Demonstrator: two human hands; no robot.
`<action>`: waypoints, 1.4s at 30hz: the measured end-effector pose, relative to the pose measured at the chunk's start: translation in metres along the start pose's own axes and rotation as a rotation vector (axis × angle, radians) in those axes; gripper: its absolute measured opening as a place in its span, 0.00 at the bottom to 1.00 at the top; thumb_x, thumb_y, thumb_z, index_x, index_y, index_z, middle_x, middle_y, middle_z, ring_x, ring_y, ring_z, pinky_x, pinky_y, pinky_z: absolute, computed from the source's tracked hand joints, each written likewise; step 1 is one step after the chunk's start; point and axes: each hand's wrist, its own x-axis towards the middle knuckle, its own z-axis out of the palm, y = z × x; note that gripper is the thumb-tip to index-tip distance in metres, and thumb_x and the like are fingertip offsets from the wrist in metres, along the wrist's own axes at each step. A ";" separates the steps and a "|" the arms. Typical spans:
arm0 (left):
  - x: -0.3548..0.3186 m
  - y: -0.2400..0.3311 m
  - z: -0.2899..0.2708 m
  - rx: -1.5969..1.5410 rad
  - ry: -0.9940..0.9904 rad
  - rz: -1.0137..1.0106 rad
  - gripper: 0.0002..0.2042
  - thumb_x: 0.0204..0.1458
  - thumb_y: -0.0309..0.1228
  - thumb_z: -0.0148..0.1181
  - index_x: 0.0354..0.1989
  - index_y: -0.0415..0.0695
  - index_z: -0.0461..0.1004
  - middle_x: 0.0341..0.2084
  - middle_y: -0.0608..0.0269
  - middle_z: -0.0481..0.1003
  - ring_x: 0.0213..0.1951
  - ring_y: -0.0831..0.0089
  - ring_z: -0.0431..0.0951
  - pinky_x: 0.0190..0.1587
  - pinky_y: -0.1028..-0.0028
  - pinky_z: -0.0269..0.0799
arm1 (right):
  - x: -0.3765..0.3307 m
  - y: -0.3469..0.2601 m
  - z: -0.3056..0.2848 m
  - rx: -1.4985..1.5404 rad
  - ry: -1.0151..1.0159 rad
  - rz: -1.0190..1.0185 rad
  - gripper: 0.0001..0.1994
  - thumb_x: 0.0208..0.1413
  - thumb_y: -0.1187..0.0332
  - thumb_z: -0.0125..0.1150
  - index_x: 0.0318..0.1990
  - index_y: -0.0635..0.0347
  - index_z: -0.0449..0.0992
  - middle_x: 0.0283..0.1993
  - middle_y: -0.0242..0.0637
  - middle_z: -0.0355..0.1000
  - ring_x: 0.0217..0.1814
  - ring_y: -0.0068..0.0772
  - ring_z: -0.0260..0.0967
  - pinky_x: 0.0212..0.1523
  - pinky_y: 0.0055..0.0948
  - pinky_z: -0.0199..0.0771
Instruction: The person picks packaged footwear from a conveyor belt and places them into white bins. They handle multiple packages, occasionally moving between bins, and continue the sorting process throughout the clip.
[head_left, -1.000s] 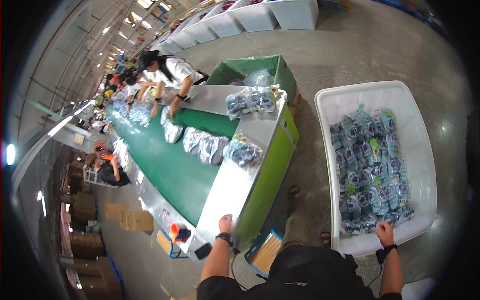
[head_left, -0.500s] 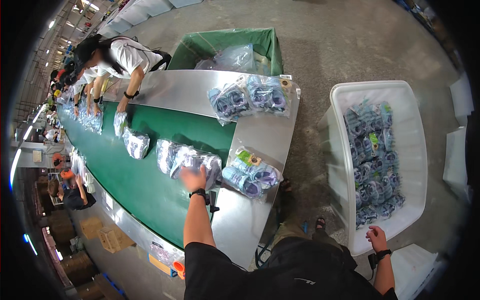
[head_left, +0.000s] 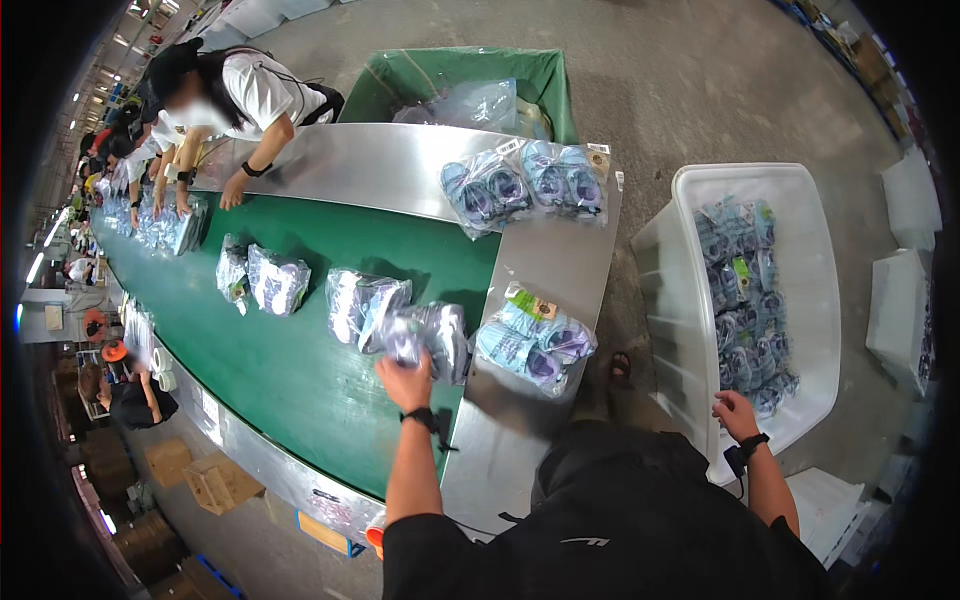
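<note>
My left hand (head_left: 404, 378) grips a clear bag of grey-blue shoes (head_left: 432, 337) lying at the near end of the green conveyor belt (head_left: 300, 380). Beside it on the steel end plate (head_left: 560, 260) lies another bag of blue shoes (head_left: 533, 340). Two more such bags (head_left: 525, 182) rest at the plate's far side. My right hand (head_left: 737, 415) holds the near rim of a white plastic bin (head_left: 680, 300) filled with several bagged blue shoes (head_left: 745, 290).
More bagged shoes (head_left: 262, 280) ride the belt farther left. Other people (head_left: 240, 95) work along its far side, one person (head_left: 125, 390) below its near side. A green bin (head_left: 470, 85) stands behind the plate. White crates (head_left: 900, 290) sit at right, cardboard boxes (head_left: 205, 480) on the floor.
My left hand rose from the conveyor's edge onto the belt and took hold of the bag of shoes. The view tilted nearer to the belt. My right hand stayed at the bin's rim.
</note>
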 end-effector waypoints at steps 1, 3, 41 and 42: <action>-0.025 -0.007 -0.005 -0.128 0.100 0.013 0.26 0.40 0.42 0.76 0.35 0.35 0.69 0.37 0.47 0.67 0.40 0.47 0.71 0.42 0.53 0.69 | 0.002 -0.007 0.011 -0.042 -0.013 -0.026 0.15 0.58 0.68 0.61 0.50 0.66 0.76 0.33 0.35 0.77 0.34 0.24 0.76 0.37 0.25 0.76; -0.079 -0.023 -0.019 -0.448 0.131 -0.031 0.29 0.39 0.36 0.76 0.46 0.35 0.69 0.43 0.45 0.66 0.47 0.46 0.67 0.48 0.55 0.67 | 0.005 -0.023 0.029 -0.114 -0.058 -0.068 0.15 0.58 0.68 0.61 0.50 0.67 0.76 0.33 0.35 0.77 0.34 0.25 0.76 0.38 0.26 0.76; -0.204 0.332 -0.013 -0.954 -1.305 -0.509 0.20 0.61 0.44 0.52 0.57 0.46 0.74 0.52 0.56 0.78 0.54 0.59 0.77 0.59 0.58 0.71 | 0.011 -0.113 -0.045 0.351 0.199 -0.624 0.21 0.59 0.58 0.63 0.53 0.65 0.75 0.45 0.45 0.76 0.45 0.42 0.77 0.46 0.38 0.76; -0.217 0.347 0.001 -0.957 -1.368 -0.435 0.23 0.61 0.43 0.54 0.63 0.47 0.67 0.56 0.56 0.73 0.56 0.59 0.76 0.58 0.57 0.73 | 0.007 -0.110 -0.056 0.321 0.241 -0.604 0.22 0.57 0.58 0.65 0.53 0.65 0.75 0.49 0.46 0.75 0.49 0.45 0.74 0.50 0.39 0.75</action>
